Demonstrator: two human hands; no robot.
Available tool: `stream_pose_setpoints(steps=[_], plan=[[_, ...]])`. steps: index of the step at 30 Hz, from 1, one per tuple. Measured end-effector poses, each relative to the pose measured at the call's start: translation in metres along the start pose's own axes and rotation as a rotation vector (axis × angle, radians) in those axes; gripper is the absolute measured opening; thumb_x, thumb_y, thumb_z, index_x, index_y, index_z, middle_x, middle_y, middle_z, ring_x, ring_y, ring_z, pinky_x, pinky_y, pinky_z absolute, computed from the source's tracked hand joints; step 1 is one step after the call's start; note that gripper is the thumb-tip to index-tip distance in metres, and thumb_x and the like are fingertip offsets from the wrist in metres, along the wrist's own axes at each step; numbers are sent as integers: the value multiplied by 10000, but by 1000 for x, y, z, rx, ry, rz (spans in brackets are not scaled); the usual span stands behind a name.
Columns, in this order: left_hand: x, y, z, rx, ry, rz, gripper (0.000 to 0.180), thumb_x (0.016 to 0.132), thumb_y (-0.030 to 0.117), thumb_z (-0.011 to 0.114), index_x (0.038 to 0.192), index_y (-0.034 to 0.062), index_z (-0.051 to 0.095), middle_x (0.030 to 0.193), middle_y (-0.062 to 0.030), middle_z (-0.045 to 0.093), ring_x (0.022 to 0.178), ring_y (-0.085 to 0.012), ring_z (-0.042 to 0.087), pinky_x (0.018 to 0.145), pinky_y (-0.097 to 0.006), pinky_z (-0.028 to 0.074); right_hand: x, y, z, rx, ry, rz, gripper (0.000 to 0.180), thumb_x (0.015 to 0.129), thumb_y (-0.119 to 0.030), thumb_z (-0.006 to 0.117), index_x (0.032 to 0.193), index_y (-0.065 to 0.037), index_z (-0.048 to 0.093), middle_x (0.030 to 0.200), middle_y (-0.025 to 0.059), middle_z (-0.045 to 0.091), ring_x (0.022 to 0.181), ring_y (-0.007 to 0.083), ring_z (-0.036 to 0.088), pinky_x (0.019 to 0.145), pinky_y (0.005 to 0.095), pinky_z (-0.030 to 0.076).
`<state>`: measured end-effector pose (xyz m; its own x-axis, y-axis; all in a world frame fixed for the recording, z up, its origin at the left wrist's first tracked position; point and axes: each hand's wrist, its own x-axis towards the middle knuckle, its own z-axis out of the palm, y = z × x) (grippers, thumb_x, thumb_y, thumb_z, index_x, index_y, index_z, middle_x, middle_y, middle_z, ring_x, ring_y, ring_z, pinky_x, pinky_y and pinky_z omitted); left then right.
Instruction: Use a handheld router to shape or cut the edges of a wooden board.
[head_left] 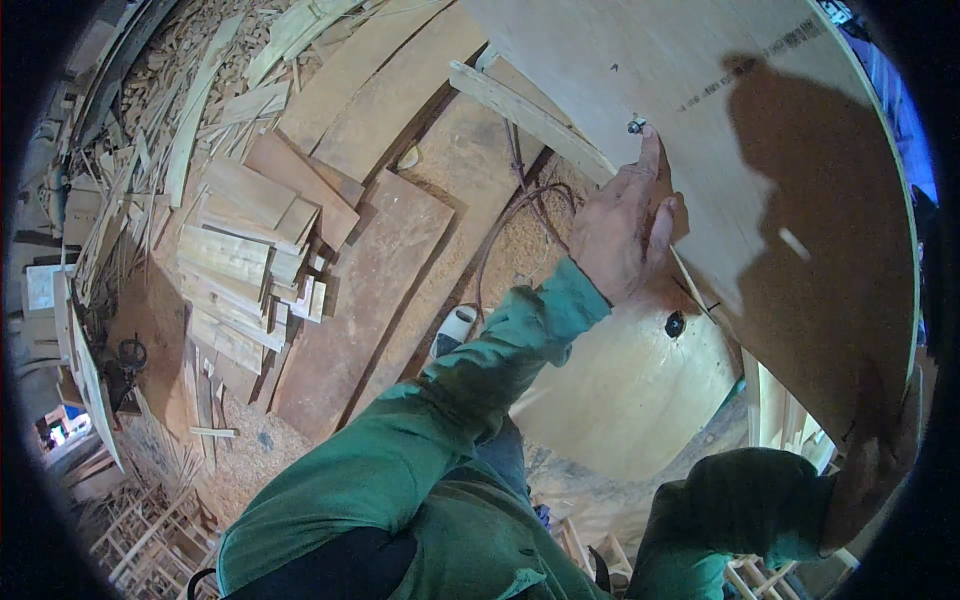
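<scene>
A large plywood panel (pixel 700 150) stands tilted at the right, with a shadow across its face. My left hand (pixel 625 225) reaches up to it, index finger stretched out and thumb apart. That fingertip touches or nearly touches a small shiny metal fitting (pixel 636 124) on the panel; its exact kind is too small to make out. At the panel's lower right edge, my right hand (pixel 880 470) grips the border, thumb side on the face; its fingers are dark and partly hidden. Below the left hand lies a rounded pale board (pixel 630 390) with a dark hole (pixel 675 323).
Short wooden offcuts (pixel 235 270) are stacked at the left beside long brown boards (pixel 360 290). Shavings and thin strips (pixel 150 140) heap at the far left. A cable (pixel 520 205) loops over the sawdust near my shoe (pixel 455 328). A wooden batten (pixel 530 115) juts from behind the panel.
</scene>
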<state>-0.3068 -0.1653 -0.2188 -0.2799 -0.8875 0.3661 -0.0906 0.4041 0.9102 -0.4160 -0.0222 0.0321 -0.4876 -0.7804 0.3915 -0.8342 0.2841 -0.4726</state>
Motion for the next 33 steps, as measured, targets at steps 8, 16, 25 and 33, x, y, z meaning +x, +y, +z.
stream_pose_setpoints(steps=[8,16,25,33], plan=[[-5,4,7,-308,-8,-122,744,843,-30,542,1524,74,259,1029,-105,657,775,-165,658,712,-282,541,-29,42,-40,218,8,169,367,784,-136,631,1041,122,578,875,135,617,813,190,578,733,290,464],[-5,-5,7,-485,15,-151,740,872,-18,556,1533,111,248,1032,-69,597,761,-117,628,661,-237,522,-42,158,-129,333,-84,96,384,786,-127,632,1057,134,560,914,157,616,847,208,585,770,306,472],[-2,-3,-2,-426,-43,-247,695,901,-63,530,1522,111,271,1095,-71,613,823,-87,614,761,-238,533,-30,118,-81,482,-179,41,405,787,-117,633,1078,149,537,963,186,616,892,231,595,818,327,482],[22,-17,-5,-623,168,-315,145,942,92,589,955,-33,662,747,-38,617,620,-89,589,570,-234,501,2,7,-14,574,-248,-6,423,789,-109,634,1093,162,520,1001,208,616,926,249,603,855,343,491]])
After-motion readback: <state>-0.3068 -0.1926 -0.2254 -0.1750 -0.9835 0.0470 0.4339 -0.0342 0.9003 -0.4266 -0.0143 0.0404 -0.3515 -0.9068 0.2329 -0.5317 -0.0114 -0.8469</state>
